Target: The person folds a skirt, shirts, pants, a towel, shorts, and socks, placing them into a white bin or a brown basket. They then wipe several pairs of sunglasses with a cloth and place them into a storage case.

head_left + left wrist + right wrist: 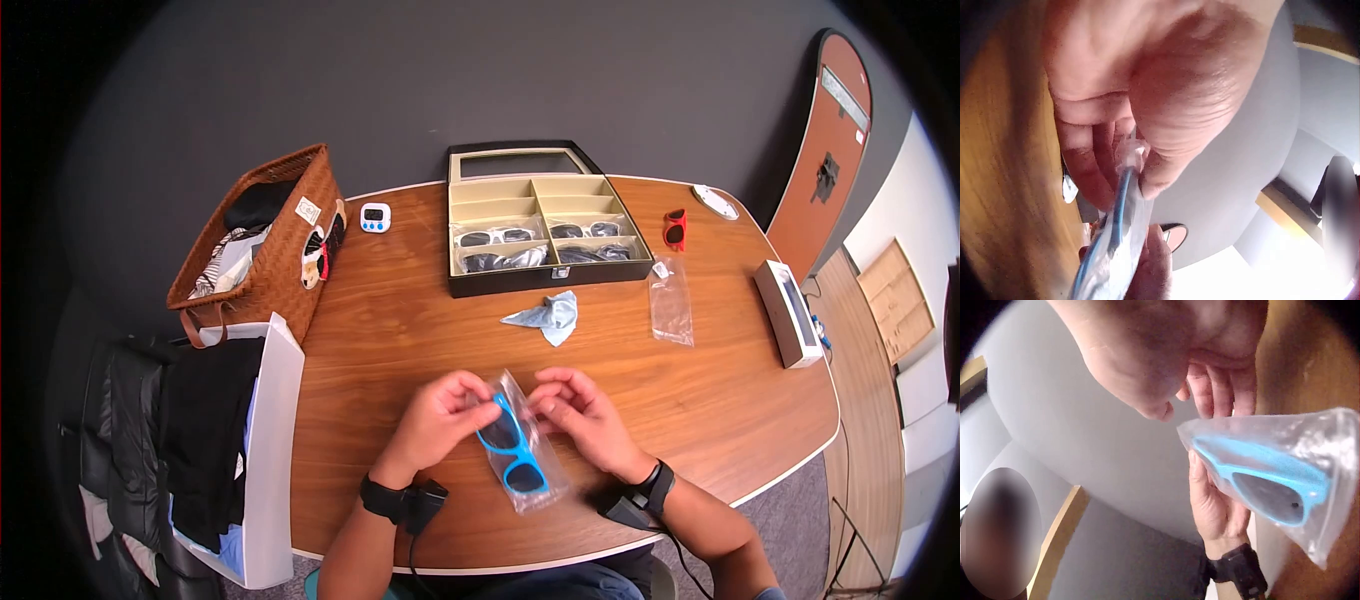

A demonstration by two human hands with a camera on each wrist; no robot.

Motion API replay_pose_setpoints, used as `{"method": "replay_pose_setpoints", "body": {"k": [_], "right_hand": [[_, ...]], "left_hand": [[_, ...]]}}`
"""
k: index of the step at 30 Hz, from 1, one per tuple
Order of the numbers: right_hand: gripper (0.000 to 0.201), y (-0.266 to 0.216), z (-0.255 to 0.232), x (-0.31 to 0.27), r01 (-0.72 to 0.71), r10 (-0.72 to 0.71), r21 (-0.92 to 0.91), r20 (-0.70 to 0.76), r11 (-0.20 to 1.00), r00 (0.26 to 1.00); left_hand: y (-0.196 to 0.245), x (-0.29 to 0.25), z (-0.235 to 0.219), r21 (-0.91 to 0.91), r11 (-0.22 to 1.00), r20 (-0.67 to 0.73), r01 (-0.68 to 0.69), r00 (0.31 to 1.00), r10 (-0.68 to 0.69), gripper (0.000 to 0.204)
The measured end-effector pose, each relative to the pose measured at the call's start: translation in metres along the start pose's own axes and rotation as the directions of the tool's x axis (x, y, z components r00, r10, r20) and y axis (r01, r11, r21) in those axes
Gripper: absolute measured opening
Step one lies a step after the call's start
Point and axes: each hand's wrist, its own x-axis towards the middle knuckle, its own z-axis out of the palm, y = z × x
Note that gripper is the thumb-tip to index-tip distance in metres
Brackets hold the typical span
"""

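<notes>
Blue-framed sunglasses (513, 445) with dark lenses lie inside a clear plastic bag (1340, 459) over the front of the table. My left hand (445, 420) pinches the upper left part of the bag between thumb and fingers; in the left wrist view that left hand (1154, 81) has the bag's edge under its thumb. At the bag's right side is my right hand (585, 418), its fingers loosely bent and right at the plastic. From the right wrist view, the right hand (1172, 356) shows its thumb apart from the bag and its fingers relaxed behind the bag's edge.
Behind the hands stands an open display case (550, 275) holding several bagged sunglasses. A light blue cloth (556, 318), an emptied plastic bag (672, 305) and red sunglasses (675, 230) lie nearby. A wicker basket (270, 265) and white box (275, 450) flank the left; a white timer (375, 218) sits behind.
</notes>
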Motion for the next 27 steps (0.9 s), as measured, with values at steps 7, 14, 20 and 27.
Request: {"method": "replay_pose_setpoints", "body": {"k": [7,14,20,27], "right_hand": [[0.031,-0.004,-0.017,0.0,-0.145,0.146,0.035,-0.022,0.989,0.989],[0.018,-0.005,-0.015,-0.001,-0.255,0.254,0.045,0.011,0.966,0.967],[0.017,-0.002,-0.023,0.0,-0.103,0.101,-0.032,-0.059,0.994,0.993],[0.015,-0.012,-0.029,-0.003,-0.088,0.09,-0.16,0.005,0.983,0.996]], "left_hand": [[0.004,0.006,-0.018,-0.22,0.959,-0.424,-0.179,0.903,0.072,0.008],[0.003,0.007,-0.016,-0.25,0.914,-0.514,-0.32,0.844,0.155,0.012],[0.018,0.0,-0.015,-0.287,0.953,-0.345,-0.096,0.938,-0.009,0.028],[0.007,0.001,-0.023,-0.191,0.98,-0.116,0.048,0.991,-0.071,0.022]]}}
